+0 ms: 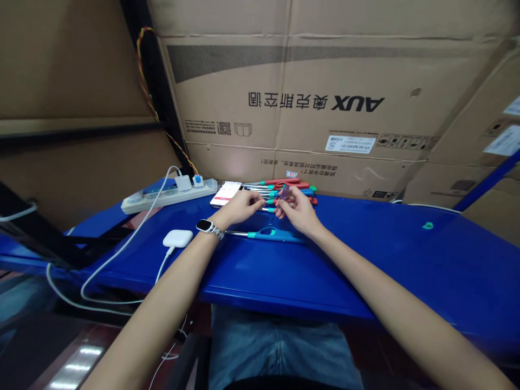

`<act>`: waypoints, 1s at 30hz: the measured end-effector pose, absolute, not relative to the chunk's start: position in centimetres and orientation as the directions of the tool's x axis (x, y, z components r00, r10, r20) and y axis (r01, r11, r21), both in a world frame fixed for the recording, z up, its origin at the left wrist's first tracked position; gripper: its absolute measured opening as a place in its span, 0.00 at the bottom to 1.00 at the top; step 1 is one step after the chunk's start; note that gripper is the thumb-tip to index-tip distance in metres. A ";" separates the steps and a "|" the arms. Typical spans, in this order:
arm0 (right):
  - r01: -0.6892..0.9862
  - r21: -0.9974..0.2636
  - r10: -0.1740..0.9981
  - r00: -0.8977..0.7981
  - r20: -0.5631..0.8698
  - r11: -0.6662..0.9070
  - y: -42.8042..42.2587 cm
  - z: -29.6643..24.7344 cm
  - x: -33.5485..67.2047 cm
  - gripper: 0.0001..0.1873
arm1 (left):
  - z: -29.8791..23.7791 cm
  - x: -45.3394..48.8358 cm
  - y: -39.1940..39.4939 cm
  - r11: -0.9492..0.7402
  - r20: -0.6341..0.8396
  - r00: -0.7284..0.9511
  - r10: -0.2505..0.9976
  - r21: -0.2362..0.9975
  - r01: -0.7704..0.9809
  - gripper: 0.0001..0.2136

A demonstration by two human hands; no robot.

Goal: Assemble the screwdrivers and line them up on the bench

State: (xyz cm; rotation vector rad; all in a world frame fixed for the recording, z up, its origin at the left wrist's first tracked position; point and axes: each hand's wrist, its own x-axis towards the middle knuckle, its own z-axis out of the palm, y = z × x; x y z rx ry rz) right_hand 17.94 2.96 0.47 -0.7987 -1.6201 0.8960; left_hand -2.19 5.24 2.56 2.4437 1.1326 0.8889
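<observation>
My left hand, with a watch on its wrist, hovers over the blue table. Its fingers are curled with the thumb near the fingertips; whether anything is between them is hidden. Close by on the right, my right hand pinches a small purple translucent piece. Behind both hands lies a pile of long-nosed lighters with red and blue handles and metal stems. A single blue lighter with a green collar lies crosswise in front of the hands.
A phone lies left of the pile. Farther left are a white power strip with plugs and a white earbud case on a cable. A small green piece lies at right. A cardboard wall stands behind the table.
</observation>
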 end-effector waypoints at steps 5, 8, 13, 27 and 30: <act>0.039 -0.885 0.859 -0.262 0.439 0.464 2.5 0.0 18.1 0.12 | 1.8 -1.9 5.3 -0.636 0.381 0.510 0.771 0.514 0.576 0.14; 0.016 -0.881 0.858 -0.237 0.456 0.473 2.6 0.5 18.4 0.15 | 1.9 -2.1 5.3 -0.619 0.366 0.502 0.784 0.522 0.586 0.14; -0.013 -0.882 0.870 -0.160 0.466 0.471 1.9 1.5 20.4 0.17 | 2.3 -1.2 4.1 -0.648 0.408 0.506 0.760 0.544 0.533 0.11; -0.058 -0.926 0.926 -0.020 0.376 0.374 0.6 2.0 22.6 0.14 | 1.3 1.3 2.8 -0.642 0.155 0.703 0.694 0.576 0.507 0.15; -0.082 -0.924 0.925 -0.042 0.377 0.373 0.2 2.0 22.0 0.15 | 1.7 0.6 3.0 -0.617 0.151 0.663 0.733 0.558 0.555 0.15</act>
